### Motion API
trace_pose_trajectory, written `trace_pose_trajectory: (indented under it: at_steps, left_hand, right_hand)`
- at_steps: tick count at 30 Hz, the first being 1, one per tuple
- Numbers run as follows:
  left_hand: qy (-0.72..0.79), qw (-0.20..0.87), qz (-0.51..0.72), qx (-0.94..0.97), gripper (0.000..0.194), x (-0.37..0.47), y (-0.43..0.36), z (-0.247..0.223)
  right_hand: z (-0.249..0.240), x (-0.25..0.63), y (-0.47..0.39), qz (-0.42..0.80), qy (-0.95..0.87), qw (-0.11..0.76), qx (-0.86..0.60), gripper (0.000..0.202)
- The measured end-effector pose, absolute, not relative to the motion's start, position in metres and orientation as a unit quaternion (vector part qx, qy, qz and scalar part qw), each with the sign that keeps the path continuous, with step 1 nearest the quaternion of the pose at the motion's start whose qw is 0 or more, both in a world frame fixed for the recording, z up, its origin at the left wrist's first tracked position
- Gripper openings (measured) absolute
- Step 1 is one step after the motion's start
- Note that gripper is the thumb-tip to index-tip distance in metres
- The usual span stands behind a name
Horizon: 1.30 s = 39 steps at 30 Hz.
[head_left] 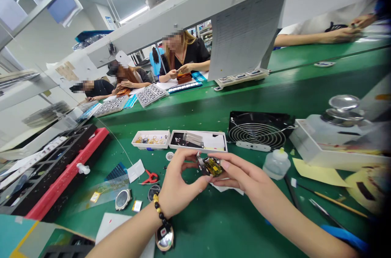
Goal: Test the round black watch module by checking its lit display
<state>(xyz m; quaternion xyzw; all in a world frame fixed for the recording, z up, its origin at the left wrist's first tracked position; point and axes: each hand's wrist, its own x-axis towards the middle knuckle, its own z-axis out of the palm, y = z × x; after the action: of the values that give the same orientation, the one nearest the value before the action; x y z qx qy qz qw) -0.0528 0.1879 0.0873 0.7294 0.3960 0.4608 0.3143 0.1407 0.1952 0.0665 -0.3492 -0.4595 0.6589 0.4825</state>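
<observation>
Held up over the green bench is an opened smartwatch (pixel 214 167), its small circuit board with yellowish parts facing me. My left hand (pixel 180 184) grips its left side between thumb and fingers. From the right, my right hand (pixel 244 173) pinches the other side; some fingertips are hidden behind it. Below my left wrist lies a round watch with a shiny face (pixel 165 238). To the left are another round watch case (pixel 123 200), a small silver battery (pixel 137 206) and red-handled snips (pixel 149 177). A further dark round watch part (pixel 153 192) is partly covered by my left wrist.
Beyond my hands stand a white box of small rings (pixel 151 139), a white parts box (pixel 210 142) and a black fan (pixel 261 130). A squeeze bottle (pixel 276 163) and tweezers (pixel 325 212) are at right. A red-edged rack (pixel 70 172) borders the left. Co-workers sit across the bench.
</observation>
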Motion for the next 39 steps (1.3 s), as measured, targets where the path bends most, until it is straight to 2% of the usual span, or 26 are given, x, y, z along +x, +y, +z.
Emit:
trace_pose_trajectory:
  at_steps: [14, 23, 39]
  left_hand:
    - [0.393, 0.311, 0.458, 0.734, 0.049, -0.0535, 0.1881, 0.0874]
    - [0.390, 0.310, 0.459, 0.736, 0.049, -0.0538, 0.1875, 0.0862]
    - [0.393, 0.306, 0.457, 0.737, 0.048, -0.0538, 0.1869, 0.0866]
  right_hand:
    - [0.0687, 0.1399, 0.1931, 0.632, -0.478, 0.494, -0.358, 0.058]
    - [0.0671, 0.1406, 0.1928, 0.629, -0.485, 0.496, -0.350, 0.049]
    - [0.0693, 0.1403, 0.1919, 0.622, -0.487, 0.501, -0.355, 0.052]
